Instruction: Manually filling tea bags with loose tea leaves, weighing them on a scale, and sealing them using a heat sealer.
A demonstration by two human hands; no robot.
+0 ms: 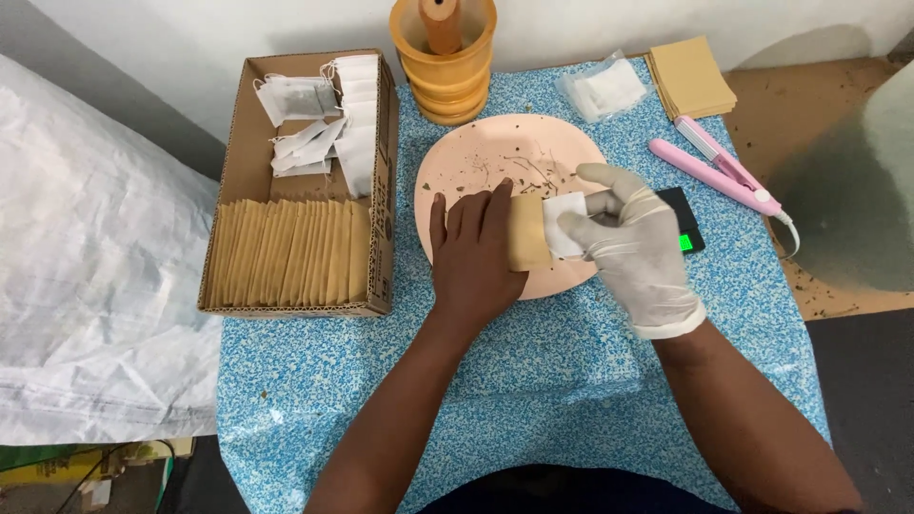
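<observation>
My bare left hand [473,249] holds a small tan paper envelope [527,232] over a pink plate [495,157]. My right hand [628,243], in a white glove, pinches a white tea bag [564,221] whose end sits at the envelope's open mouth. Both hands meet above the plate's near half. The plate carries scattered dried herb bits.
A cardboard box [386,190] at left holds a row of tan envelopes [290,252] and loose white tea bags [319,124]. A wooden mortar with pestle [444,57] stands at the back. Spare envelopes [690,76], a bag of empty white sachets [603,90], a pink heat sealer [719,167] and a black scale [687,228] lie at right.
</observation>
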